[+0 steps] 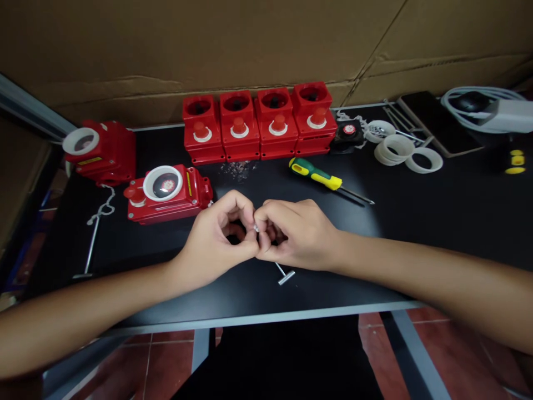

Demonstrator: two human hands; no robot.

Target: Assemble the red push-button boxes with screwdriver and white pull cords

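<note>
My left hand (227,233) and my right hand (289,230) meet above the middle of the table, fingertips touching. Both are closed, thumbs and forefingers pinched around a tiny silvery piece (256,228), mostly hidden; its kind I cannot make out. From beneath my right hand, a small metal hammer (286,277) with a thin rod and T-shaped head sticks out toward the front edge. Whether it connects to the pinched piece is hidden. Just left of my left hand lies a red alarm box (170,194) with a white ring around its round window.
Several red housings (260,122) stand in a row at the back. At left are another red box (110,153) and a rod with chain (92,244). A green-yellow screwdriver (328,179), white rings (395,149), a phone (437,122) and a white cable (478,94) lie rightward.
</note>
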